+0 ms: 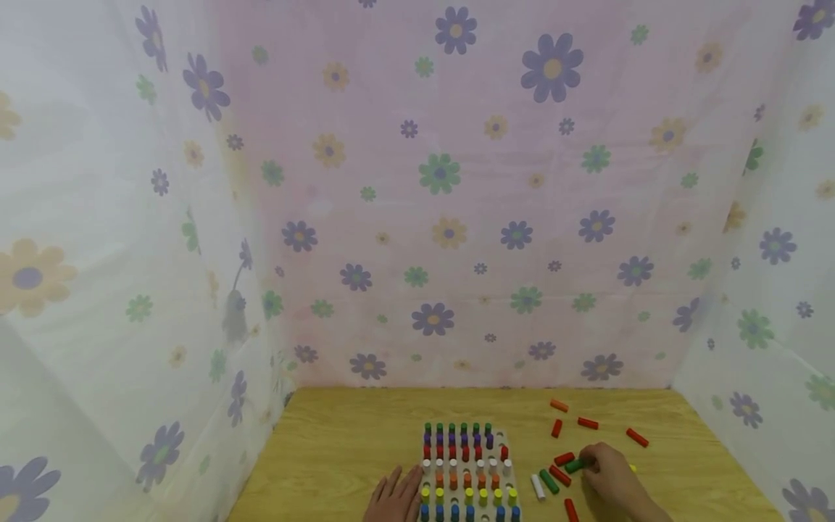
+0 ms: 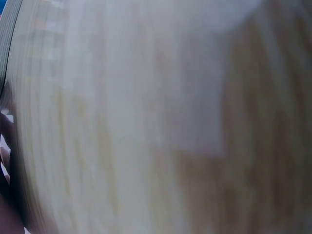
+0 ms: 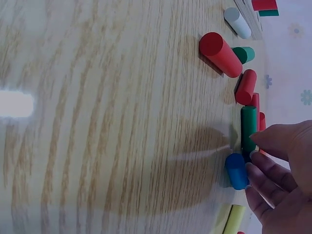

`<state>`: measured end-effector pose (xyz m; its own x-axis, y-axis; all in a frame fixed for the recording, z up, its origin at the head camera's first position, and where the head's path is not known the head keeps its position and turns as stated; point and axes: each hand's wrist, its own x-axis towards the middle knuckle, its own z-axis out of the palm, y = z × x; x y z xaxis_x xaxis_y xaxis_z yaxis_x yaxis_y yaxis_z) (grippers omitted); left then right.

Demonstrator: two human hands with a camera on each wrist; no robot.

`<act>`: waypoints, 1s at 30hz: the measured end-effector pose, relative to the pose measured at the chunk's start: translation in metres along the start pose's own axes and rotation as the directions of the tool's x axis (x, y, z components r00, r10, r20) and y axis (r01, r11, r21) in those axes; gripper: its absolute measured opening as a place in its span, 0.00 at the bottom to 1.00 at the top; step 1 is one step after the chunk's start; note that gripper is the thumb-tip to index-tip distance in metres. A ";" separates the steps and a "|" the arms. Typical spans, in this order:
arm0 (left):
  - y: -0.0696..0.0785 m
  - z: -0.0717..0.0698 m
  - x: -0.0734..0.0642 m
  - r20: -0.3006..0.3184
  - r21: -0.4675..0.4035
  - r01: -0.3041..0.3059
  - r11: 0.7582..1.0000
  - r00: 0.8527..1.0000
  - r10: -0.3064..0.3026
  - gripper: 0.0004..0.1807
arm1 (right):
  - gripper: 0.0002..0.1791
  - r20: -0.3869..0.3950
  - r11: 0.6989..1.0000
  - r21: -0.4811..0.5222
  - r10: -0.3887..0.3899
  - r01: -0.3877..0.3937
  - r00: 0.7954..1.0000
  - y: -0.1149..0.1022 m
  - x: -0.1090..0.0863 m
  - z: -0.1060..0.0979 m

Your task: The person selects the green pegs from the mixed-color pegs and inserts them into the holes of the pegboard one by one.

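Note:
My right hand (image 1: 609,475) pinches a green peg (image 1: 575,466) between thumb and fingertips, low over the table among loose pegs. In the right wrist view a blue peg (image 3: 237,170) lies beside the fingertips of that hand. My left hand (image 1: 393,496) rests at the left edge of a pegboard (image 1: 509,482), fingers extended, holding nothing visible. Rows of green, purple, red, white, orange, yellow and blue pegs stand upright in the board, with some bare holes between them. The left wrist view is blurred and shows mostly table surface.
Around the right hand lie several loose red pegs (image 1: 588,423), an orange peg (image 1: 559,405), a white peg (image 1: 538,487) and another green peg (image 1: 549,481). A yellow peg (image 3: 235,219) is partly visible. Flower-patterned sheets (image 1: 483,203) enclose the wooden table (image 1: 339,442) at the back and sides.

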<state>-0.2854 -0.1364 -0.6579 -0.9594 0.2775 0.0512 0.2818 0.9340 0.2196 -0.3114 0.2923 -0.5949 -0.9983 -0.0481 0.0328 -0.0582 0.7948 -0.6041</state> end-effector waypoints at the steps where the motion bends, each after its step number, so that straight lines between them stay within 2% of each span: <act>1: 0.000 0.000 0.000 0.001 -0.003 0.000 1.000 1.000 0.000 0.32 | 0.08 0.001 1.000 -0.012 -0.004 0.004 1.000 0.000 0.000 0.000; 8: 0.000 0.001 -0.001 -0.002 -0.011 -0.001 1.000 1.000 0.001 0.32 | 0.08 0.014 0.994 -0.102 -0.037 0.038 0.999 0.001 0.000 0.000; 20: -0.002 0.001 -0.001 -0.042 0.017 -0.007 1.000 0.999 0.008 0.30 | 0.09 0.018 0.989 -0.130 -0.065 0.067 0.998 0.003 0.002 0.002; 25: -0.001 0.000 -0.001 -0.044 0.013 -0.010 1.000 0.999 0.011 0.31 | 0.08 0.042 0.989 -0.095 -0.110 0.114 0.993 0.005 0.001 0.001; 30: 0.000 0.001 -0.003 -0.054 0.014 -0.008 1.000 0.999 0.009 0.31 | 0.04 0.150 0.989 0.000 -0.148 0.150 0.977 0.011 0.001 0.000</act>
<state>-0.2830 -0.1371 -0.6595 -0.9562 0.2733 0.1054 0.2898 0.9347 0.2058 -0.3127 0.3009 -0.6011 -0.9668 -0.2556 0.0018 -0.2070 0.7785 -0.5926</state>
